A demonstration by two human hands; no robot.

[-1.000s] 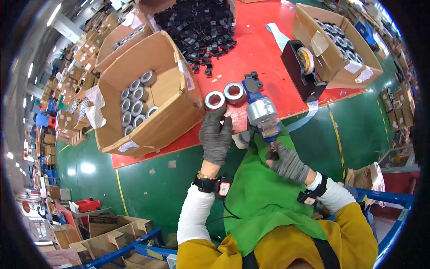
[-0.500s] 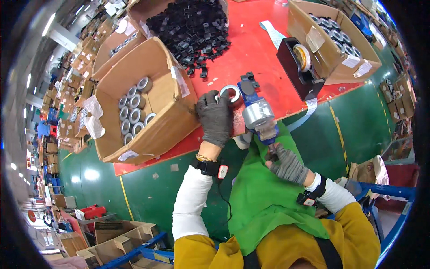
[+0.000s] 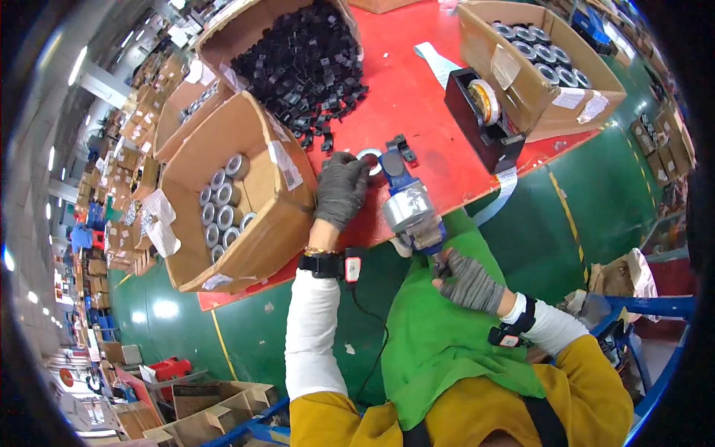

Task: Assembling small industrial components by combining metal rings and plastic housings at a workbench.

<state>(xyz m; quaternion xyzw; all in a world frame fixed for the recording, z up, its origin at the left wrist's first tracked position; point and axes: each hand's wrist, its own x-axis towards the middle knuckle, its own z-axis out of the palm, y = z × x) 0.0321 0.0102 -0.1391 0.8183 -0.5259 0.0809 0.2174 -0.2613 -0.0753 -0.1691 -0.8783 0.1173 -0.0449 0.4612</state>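
Observation:
My left hand [image 3: 342, 191], in a dark grey glove, rests at the table's near edge with its fingers curled. Its fingertips touch the rim of a silver ring [image 3: 372, 153] with an open centre. Gripped in my gloved right hand [image 3: 469, 281] is the handle of a blue tape gun [image 3: 410, 206] carrying a wide roll of silvery tape. The gun's far end lies against the right side of the ring. Just beyond it sit a few black clips [image 3: 402, 147]. How firmly the left fingers hold the ring is partly hidden.
A carton [image 3: 290, 216] with several silver rings stands to the left. Behind it, a larger carton spills black clips [image 3: 305, 67] onto the red table [image 3: 402, 82]. At right stand a black label dispenser [image 3: 477, 119] and another carton [image 3: 521, 104] of rings.
The left hand, the ring and the tape gun have shifted slightly left in view, along with the table and cartons. Both hands keep their places on the ring and the handle.

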